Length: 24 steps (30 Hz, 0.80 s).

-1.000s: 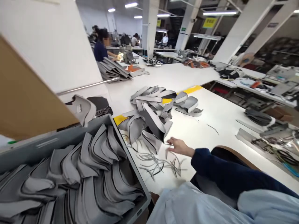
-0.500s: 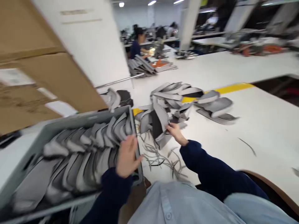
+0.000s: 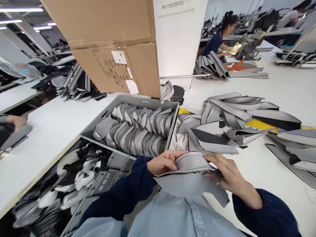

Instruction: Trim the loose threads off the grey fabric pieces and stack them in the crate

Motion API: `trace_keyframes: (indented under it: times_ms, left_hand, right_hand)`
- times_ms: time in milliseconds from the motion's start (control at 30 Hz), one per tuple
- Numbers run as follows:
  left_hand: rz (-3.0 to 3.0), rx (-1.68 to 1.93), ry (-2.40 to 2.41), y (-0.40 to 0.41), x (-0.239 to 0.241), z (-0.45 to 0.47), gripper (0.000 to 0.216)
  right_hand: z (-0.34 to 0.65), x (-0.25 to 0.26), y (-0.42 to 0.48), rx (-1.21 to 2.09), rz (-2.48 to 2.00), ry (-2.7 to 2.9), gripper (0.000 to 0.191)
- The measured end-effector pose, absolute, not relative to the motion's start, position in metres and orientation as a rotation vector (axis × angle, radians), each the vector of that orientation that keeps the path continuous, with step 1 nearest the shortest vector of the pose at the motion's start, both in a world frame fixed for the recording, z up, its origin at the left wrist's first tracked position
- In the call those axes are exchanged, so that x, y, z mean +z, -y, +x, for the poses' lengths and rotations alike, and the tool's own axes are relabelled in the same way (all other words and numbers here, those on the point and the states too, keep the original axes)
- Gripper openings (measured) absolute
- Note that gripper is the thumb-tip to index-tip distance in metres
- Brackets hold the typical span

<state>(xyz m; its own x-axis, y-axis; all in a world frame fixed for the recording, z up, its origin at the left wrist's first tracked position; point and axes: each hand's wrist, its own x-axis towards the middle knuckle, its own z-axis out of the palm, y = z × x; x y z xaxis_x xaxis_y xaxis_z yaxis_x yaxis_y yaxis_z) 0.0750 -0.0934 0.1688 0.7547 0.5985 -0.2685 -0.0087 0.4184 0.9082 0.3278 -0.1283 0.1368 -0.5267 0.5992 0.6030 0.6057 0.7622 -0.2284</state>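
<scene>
A grey padded fabric piece [image 3: 190, 186] with a stitched seam and a curved upper part is held up in front of my body. My left hand [image 3: 164, 163] is closed on its left end, thumb on the near side. My right hand [image 3: 229, 174] closes on the right end, near the seam. Something small and dark with a teal spot shows under the right fingers; its kind is mostly hidden. Just beyond, a pile of similar grey pieces [image 3: 209, 144] lies on the white table [image 3: 256, 174]. Left of it stands a grey crate [image 3: 116, 102] packed with rows of curved grey pieces.
Behind the crate rises a cardboard box [image 3: 138, 69]. Thin trimmed strips [image 3: 181, 141] lie right of the crate. Below left, a bin holds white and black scraps [image 3: 81, 174]. A co-worker [image 3: 214, 42] sits at a sewing machine [image 3: 250, 46]; another person's arm [image 3: 16, 121] shows far left.
The view has swung left. My right hand has brought a grey piece from the pile toward my body, and my left hand, earlier open over the crate, now grips it too.
</scene>
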Motion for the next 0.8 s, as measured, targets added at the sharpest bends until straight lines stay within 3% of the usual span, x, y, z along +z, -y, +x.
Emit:
trace_keyframes:
  times_ms: [133,300,467,600,800]
  left_hand:
    - [1.583,0.418,-0.842,0.107,0.161,0.06,0.061]
    - [2.074,0.308,-1.045,0.121,0.138,0.055,0.067]
    - [1.931,0.245,-1.061,0.126,0.128,0.052,0.045]
    - [1.462,0.189,-1.065,0.125,0.14,0.051,0.049]
    - [1.027,0.3,-1.171,0.122,0.155,0.061,0.05]
  right_hand:
    - [0.322,0.123,0.134,0.039,-0.959,2.388,0.041]
    - [0.308,0.113,0.142,0.299,-1.061,2.458,0.043]
    - [0.299,0.108,0.137,0.956,-1.053,2.232,0.019]
    - [0.3,0.104,0.13,1.309,-0.999,2.073,0.046]
    - [0.305,0.127,0.142,0.776,-1.273,2.131,0.065]
